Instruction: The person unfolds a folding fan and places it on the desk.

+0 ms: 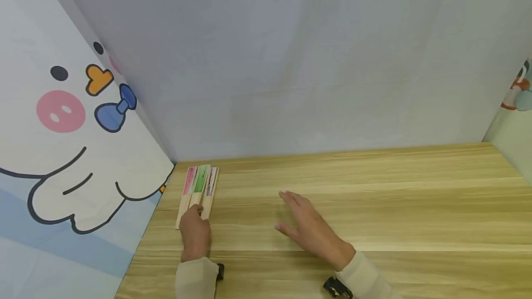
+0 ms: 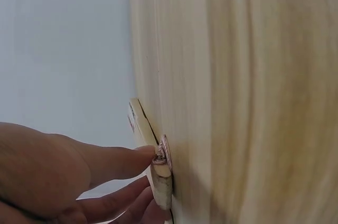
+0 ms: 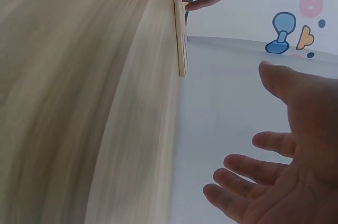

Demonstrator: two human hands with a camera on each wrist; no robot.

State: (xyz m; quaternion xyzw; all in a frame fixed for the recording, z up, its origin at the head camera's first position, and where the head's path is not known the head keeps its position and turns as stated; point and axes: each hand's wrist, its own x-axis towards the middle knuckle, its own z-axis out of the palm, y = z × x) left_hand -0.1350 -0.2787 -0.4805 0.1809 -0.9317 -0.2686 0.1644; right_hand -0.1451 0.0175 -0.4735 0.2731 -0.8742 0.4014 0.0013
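Note:
Side by side at the table's far left lie three folded hand fans, with pale wooden lower parts and coloured upper ends: a pink fan [image 1: 189, 181], a green fan [image 1: 201, 179] in the middle, slightly slanted, and a purplish-white fan [image 1: 211, 183] on the right. My left hand [image 1: 195, 232] pinches the near end of a fan, its fingers hiding which one. In the left wrist view, the thumb presses beside a striped cord [image 2: 164, 152] at a fan's end [image 2: 143, 129]. Away from the fans, over the middle of the table, my right hand [image 1: 309, 227] holds nothing, fingers extended and thumb apart.
Beneath everything is a wood-grain table [image 1: 353, 188]. A plain grey-white cloth [image 1: 311, 59] hangs along its back edge. On the left stands a panel [image 1: 83, 165] printed with a cartoon bird, and another printed panel [image 1: 517, 137] borders the right side.

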